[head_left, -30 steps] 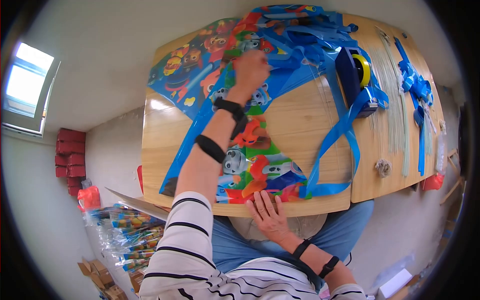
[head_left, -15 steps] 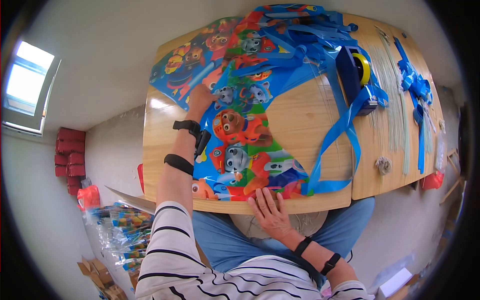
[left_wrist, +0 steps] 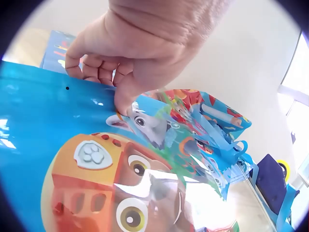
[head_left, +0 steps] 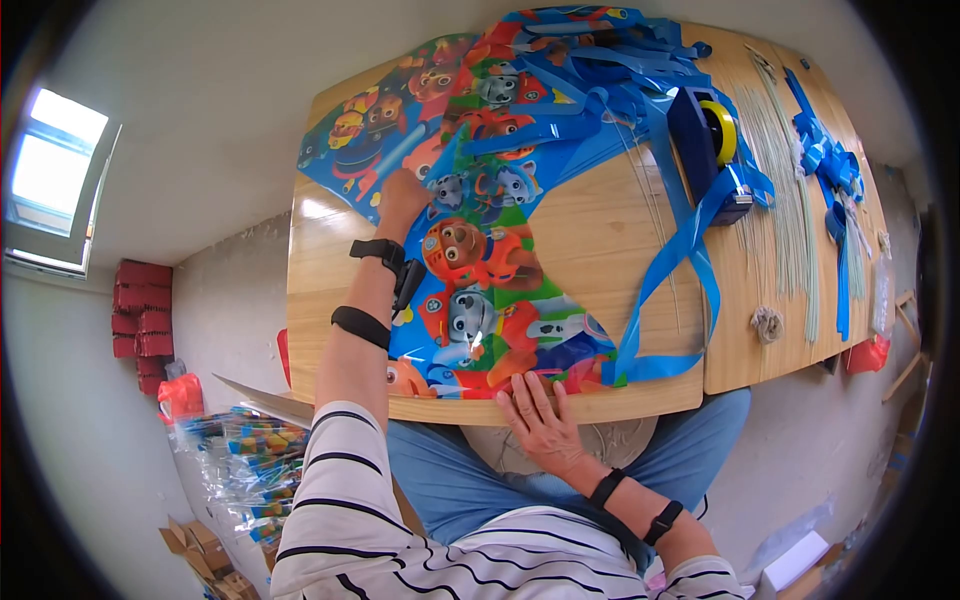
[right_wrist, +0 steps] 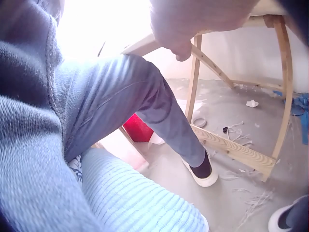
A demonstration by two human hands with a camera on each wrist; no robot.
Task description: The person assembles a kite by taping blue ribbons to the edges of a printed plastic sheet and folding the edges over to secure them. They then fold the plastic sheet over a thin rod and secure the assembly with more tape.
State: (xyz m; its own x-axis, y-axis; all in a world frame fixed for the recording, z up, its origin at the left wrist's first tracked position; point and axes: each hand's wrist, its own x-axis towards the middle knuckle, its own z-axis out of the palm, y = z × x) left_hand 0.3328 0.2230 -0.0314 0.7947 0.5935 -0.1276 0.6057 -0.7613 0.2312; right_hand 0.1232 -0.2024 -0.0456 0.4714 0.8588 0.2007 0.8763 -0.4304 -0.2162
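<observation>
Pinched between the left hand's [head_left: 405,203] thumb and fingers is the left edge of a cartoon-printed plastic sheet [head_left: 462,255], which is spread across the left part of the wooden table [head_left: 620,240]. Its near edge is touched by the extended fingers of the right hand [head_left: 547,432]. To the right, a yellow tape roll [head_left: 727,133] is held in a dark blue dispenser [head_left: 690,140], crossed by blue ribbon [head_left: 665,262]. Thin pale rods [head_left: 785,205] are laid farther right.

Glossy blue, red and green sheet [head_left: 470,255] (cartoon dogs down its length) on the wooden table [head_left: 610,250].
</observation>
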